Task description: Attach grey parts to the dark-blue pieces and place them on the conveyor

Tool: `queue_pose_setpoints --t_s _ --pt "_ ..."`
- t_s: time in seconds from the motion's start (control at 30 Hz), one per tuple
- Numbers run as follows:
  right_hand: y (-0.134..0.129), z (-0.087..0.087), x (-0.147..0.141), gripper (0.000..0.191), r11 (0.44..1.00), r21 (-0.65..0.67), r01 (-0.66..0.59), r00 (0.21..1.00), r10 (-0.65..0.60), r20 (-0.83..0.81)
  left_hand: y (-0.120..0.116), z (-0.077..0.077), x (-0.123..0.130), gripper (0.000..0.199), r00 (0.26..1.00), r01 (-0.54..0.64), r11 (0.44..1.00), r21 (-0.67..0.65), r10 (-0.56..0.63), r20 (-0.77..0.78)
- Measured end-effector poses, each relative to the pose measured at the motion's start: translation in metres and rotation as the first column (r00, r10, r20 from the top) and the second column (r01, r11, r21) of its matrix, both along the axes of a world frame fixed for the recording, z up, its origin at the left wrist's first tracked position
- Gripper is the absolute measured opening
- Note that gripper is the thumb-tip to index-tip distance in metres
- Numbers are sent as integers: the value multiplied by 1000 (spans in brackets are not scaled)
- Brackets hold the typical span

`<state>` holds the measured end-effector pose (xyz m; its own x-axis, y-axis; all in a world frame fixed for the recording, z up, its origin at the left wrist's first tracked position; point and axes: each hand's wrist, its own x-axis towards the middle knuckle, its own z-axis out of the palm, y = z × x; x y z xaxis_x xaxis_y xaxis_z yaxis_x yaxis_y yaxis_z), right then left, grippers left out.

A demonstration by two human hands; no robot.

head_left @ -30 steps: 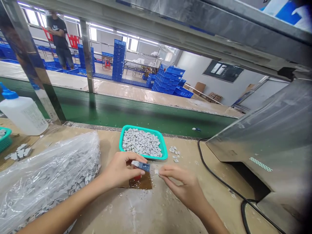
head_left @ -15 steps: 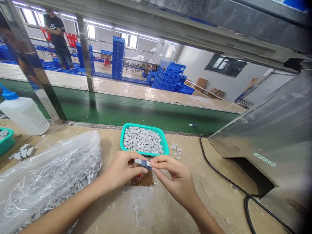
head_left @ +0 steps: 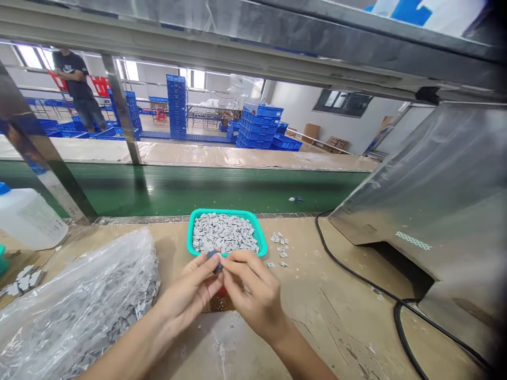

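Note:
Just over the near edge of a turquoise basket (head_left: 260, 232), a small dark blue plastic part (head_left: 213, 257) is between my hands. My left hand (head_left: 190, 287) pinches it with thumb and index finger, the other fingers curled below. Thumb and fingertips of my right hand (head_left: 255, 290) close on its right side; fingers cover much of the part, so any grey piece on it is hard to make out. Small grey plastic pieces (head_left: 224, 232) fill the basket. Below my hands, a red object (head_left: 222, 291) shows partly above a brown patch (head_left: 219, 304) on the bench.
A clear plastic bag (head_left: 91, 295) of grey pieces lies left. Several loose pieces (head_left: 280, 243) sit right of the basket. A white bottle (head_left: 31, 219) stands far left. A black cable (head_left: 356, 279) runs beside a metal housing (head_left: 415, 184). Behind is a green conveyor belt (head_left: 222, 187).
My hands have turned the part from lying lengthwise to a more upright, tilted hold and drawn closer together. The camera view has shifted, so the scene sits lower and further left.

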<state>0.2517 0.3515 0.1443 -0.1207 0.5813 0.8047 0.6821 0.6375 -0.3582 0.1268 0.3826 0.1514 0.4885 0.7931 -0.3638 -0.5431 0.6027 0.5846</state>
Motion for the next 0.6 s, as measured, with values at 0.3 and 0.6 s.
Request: queue_pose_setpoints --t_s 0.3,0.6 --pt "10 -6 5 19 975 -164 -148 989 143 -41 16 4 -11 18 991 -129 986 109 132 -15" --pt "98 -27 109 18 874 -439 210 919 -23 393 104 14 -41 24 834 -145 747 649 446 -326"
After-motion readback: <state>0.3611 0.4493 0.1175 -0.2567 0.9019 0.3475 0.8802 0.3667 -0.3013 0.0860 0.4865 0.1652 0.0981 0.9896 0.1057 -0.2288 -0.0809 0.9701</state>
